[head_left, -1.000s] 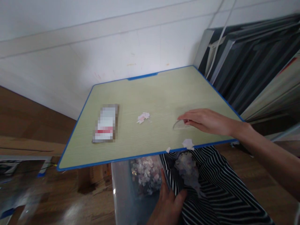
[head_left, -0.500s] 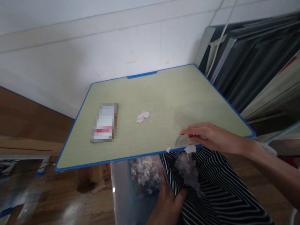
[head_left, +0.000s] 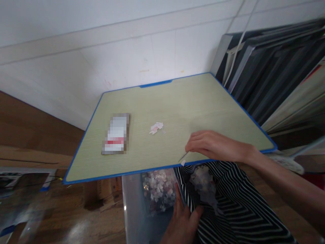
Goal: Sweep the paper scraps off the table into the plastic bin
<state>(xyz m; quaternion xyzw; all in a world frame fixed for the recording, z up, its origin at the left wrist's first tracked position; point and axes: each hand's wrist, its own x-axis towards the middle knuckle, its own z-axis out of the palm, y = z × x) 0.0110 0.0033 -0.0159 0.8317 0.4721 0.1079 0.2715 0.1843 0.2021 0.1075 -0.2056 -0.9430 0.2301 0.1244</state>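
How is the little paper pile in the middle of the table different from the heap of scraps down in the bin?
The paper pile is small, while the heap holds many more scraps. The pile lies on the tabletop; the heap sits lower, in the bin. The left hand is beside the heap; neither hand touches the pile. Both are mostly whitish with pinkish tints.

The table top is covered in dull, pale wood grain, and its edge is made of smooth blue plastic. The middle scraps are made of thin paper. Near right, dull striped cloth is seen beside a smooth, see-through plastic bin. Shiny brown wood is shown on the floor.
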